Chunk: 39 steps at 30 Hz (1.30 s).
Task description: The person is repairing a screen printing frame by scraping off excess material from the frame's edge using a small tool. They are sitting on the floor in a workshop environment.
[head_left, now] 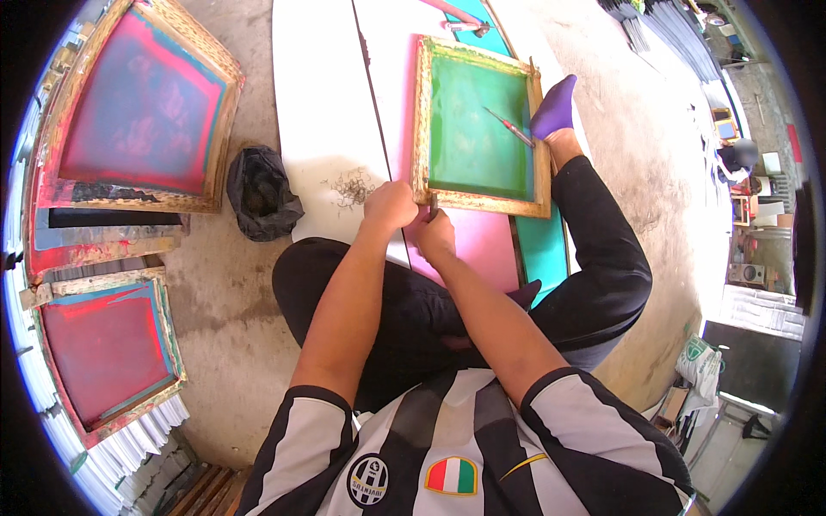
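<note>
A wooden screen frame (421,129) with green mesh lies on the boards in front of me. At its near left corner my left hand (391,205) is closed like a fist; whatever is in its fingers is hidden. Just right of it, my right hand (436,234) grips a small dark tool (433,205) upright against the frame's near edge; its kind is not clear. Across the mesh rests a thin tool with a red handle (514,130). Small dark bits of scrap (351,187), like bent staples, are scattered on the white board left of my hands.
A black plastic bag (262,193) sits on the floor at left. Pink-and-blue screen frames (228,129) stand beyond it, with a red one (172,335) nearer. A hammer (478,29) lies at the far end. My purple-socked foot (553,107) touches the frame's right side. Another person (736,159) is far right.
</note>
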### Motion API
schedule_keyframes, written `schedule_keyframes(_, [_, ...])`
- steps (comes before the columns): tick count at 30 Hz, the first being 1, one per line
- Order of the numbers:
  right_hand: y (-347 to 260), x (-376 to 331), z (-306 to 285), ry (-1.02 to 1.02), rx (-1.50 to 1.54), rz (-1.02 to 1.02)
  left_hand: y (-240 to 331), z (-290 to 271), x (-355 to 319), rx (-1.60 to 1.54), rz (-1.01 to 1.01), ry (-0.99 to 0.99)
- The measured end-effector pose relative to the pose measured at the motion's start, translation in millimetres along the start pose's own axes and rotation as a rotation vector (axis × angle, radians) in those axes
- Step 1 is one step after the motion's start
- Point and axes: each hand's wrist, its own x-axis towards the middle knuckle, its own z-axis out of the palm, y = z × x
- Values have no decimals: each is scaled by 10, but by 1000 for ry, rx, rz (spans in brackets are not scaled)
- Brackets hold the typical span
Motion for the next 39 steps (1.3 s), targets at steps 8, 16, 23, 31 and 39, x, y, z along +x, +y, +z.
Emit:
schedule_keyframes(8, [-2, -50, -341, -269, 366, -38, -19, 0, -26, -34, 3, -5])
schedule_keyframes(16, [184, 73, -333, -411, 531, -120, -211, 102, 14, -16, 27, -24])
schedule_keyframes(23, [263, -84, -358, -448, 458, -317, 83, -157, -343, -28, 188, 108])
schedule_keyframes(31, [131, -214, -519, -648, 415, -249, 66, -209, -380, 145, 310, 153])
schedule_keyframes(39, [133, -131, -660, -797, 386, -259, 10, -225, -359, 101, 332, 111])
